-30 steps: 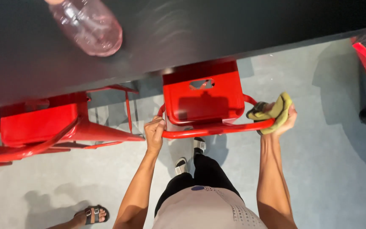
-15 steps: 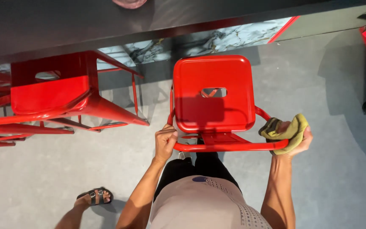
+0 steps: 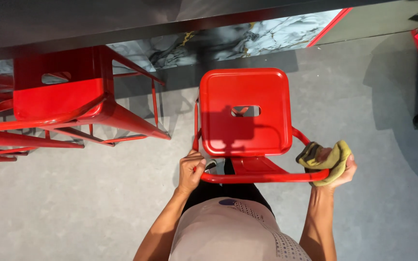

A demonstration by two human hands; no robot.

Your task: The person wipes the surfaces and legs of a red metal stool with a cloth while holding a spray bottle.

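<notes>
Head view looks straight down on a red metal chair (image 3: 246,112) with a square seat and a slot in its middle. At the chair's near side, the left hand (image 3: 191,170) is clenched around the left end of the curved red backrest rail (image 3: 262,178). The right hand (image 3: 340,170) is closed on the rail's right end, pressing a yellow-green cloth (image 3: 325,157) against it. Left of the chair stands a second red stool (image 3: 59,94), partly under the dark tabletop (image 3: 97,21). Grey floor (image 3: 97,203) lies beneath the chair.
</notes>
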